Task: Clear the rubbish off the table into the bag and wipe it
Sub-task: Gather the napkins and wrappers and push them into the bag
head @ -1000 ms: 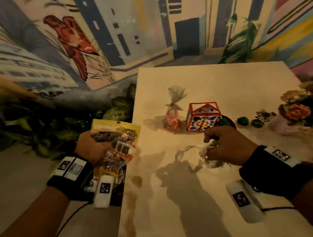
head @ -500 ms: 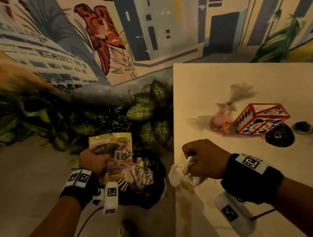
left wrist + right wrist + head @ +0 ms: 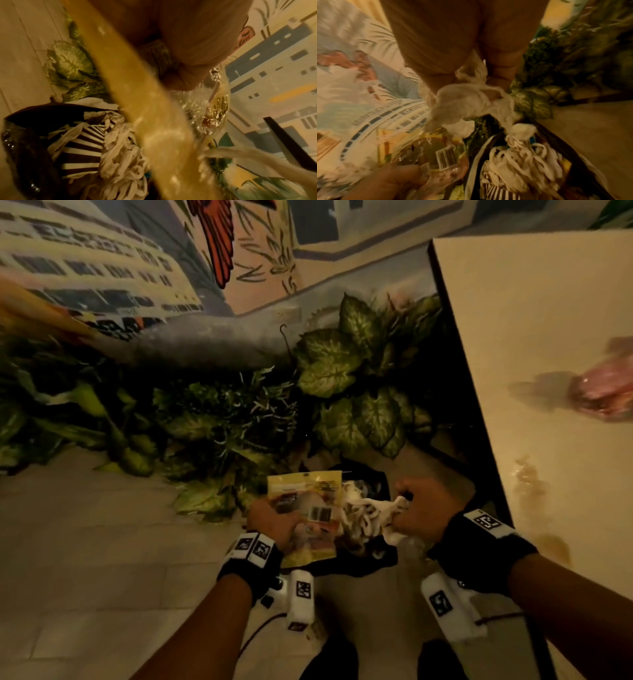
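A black rubbish bag (image 3: pixel 380 481) stands open on the floor left of the table (image 3: pixel 534 313), with white crumpled strips and striped paper (image 3: pixel 82 152) inside. My left hand (image 3: pixel 274 522) grips a yellow snack packet (image 3: pixel 308 508) over the bag's left side. My right hand (image 3: pixel 421 508) holds crumpled white tissue (image 3: pixel 387 508) over the bag's right side; in the right wrist view the tissue (image 3: pixel 471 100) hangs from the fingers above the bag's contents (image 3: pixel 522 158), beside the packet (image 3: pixel 436 152).
Leafy plants (image 3: pixel 346 361) line the painted wall behind the bag. A pink wrapped bundle (image 3: pixel 606 385) lies on the table at the right edge, and brown spill stains (image 3: pixel 529 477) mark the table's near left part. Pale floor (image 3: pixel 85 542) stretches to the left.
Both hands have moved down and together from table height to just over the open bag. The right hand carried the tissue off the table edge; the view swung left and down.
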A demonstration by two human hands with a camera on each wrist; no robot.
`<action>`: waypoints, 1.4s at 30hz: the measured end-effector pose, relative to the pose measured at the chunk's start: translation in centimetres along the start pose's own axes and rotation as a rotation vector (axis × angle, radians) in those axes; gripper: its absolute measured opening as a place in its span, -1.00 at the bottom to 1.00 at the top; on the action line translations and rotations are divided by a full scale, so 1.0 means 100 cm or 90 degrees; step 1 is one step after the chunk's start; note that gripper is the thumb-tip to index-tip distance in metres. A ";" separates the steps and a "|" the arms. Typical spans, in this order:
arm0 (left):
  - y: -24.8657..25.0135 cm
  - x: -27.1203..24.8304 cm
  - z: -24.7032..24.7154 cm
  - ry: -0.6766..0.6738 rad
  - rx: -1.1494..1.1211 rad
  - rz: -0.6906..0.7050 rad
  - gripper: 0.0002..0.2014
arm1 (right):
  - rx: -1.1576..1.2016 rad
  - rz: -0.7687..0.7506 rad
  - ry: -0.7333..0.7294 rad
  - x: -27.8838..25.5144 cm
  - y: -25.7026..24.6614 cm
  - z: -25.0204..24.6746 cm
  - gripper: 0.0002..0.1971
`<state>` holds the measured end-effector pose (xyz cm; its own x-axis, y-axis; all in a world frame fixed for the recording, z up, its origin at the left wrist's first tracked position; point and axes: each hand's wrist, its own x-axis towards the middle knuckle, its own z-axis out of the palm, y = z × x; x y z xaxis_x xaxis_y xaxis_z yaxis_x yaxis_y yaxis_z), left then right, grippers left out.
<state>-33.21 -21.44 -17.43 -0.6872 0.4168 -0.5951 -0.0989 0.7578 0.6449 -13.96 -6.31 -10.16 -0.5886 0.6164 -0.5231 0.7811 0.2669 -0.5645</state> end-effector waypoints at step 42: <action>-0.121 0.150 0.153 -0.111 0.258 -0.180 -0.51 | -0.027 0.227 -0.214 0.199 0.124 0.202 -0.62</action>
<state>-31.32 -16.72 -41.48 -0.5410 0.2196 -0.8119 0.0469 0.9717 0.2316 -20.22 -5.70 -40.47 -0.3129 0.4033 -0.8599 0.9496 0.1170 -0.2907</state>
